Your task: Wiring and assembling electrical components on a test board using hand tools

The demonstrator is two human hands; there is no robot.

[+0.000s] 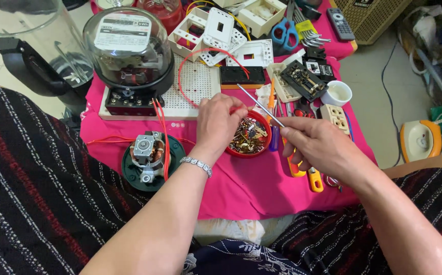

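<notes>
Striped black-and-red fabric [37,203] drapes over my knees at the near edge, and both my forearms reach out over it to a low table spread with a pink cloth [241,188]. My left hand [220,122], a silver bracelet [196,165] on its wrist, hangs over a small red bowl [250,136] of brass screws and fittings, fingertips pinched together near the end of a red wire [205,53]; whether they grip the wire or a small part from the bowl, I cannot tell. My right hand [316,145] is closed around a slim screwdriver [259,105], its metal shaft angled up and left towards the left fingertips, so tool and pinched piece meet just above the bowl, where anything that drops would fall back in.

Beyond the bowl lies a white perforated board [198,84] with the red wire looping across it, and on the board's left end stands a glass-domed electricity meter [128,51]. Near my left wrist a small motor with copper windings [147,152] sits on a dark green round base, red leads running up from it. White switch plates [221,30], a black terminal block [242,75], blue-handled scissors [285,33], a white cup [336,93] and yellow-handled tools [307,175] crowd the far and right side of the cloth. On the floor to the right rests an orange and white clothes iron [420,140].
</notes>
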